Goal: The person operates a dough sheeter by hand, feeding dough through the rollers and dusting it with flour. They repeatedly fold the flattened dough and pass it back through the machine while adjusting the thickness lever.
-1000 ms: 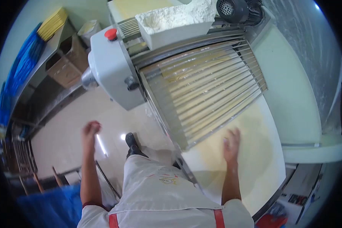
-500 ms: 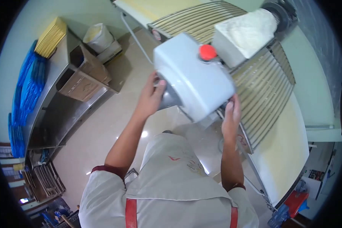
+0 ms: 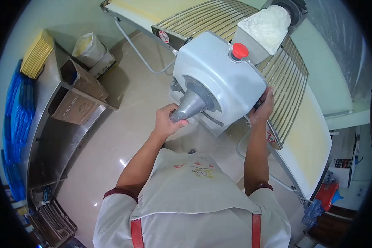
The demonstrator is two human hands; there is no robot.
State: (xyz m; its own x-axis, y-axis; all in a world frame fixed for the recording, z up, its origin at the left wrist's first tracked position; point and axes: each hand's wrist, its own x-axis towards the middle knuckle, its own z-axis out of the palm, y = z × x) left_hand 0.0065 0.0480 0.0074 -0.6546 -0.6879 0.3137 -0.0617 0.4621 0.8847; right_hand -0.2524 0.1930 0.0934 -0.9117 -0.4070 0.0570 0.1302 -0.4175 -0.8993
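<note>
A dough sheeter's pale grey housing (image 3: pixel 231 80) stands in front of me, with a red stop button (image 3: pixel 240 51) on top. My left hand (image 3: pixel 168 122) is closed round the tip of the tapered grey lever handle (image 3: pixel 191 106), which sticks out from a round dial on the near face. At the housing's right corner my right hand (image 3: pixel 263 108) has its fingers curled against a dark part, mostly hidden. Behind the button sits a metal bin (image 3: pixel 249 41) heaped with white flour (image 3: pixel 268 28).
Wire guards (image 3: pixel 291 78) flank the housing over a floury conveyor belt (image 3: pixel 304 144). To the left, a steel bench (image 3: pixel 43 120) holds blue plastic bags (image 3: pixel 22 109) and yellow sheets (image 3: pixel 37 53). A cardboard box (image 3: pixel 80 97) and a white sack (image 3: pixel 88 44) stand beyond.
The lever handle and my left hand have swung down toward me, so the dial now shows. My right hand stays at the housing's right corner. My view has shifted slightly.
</note>
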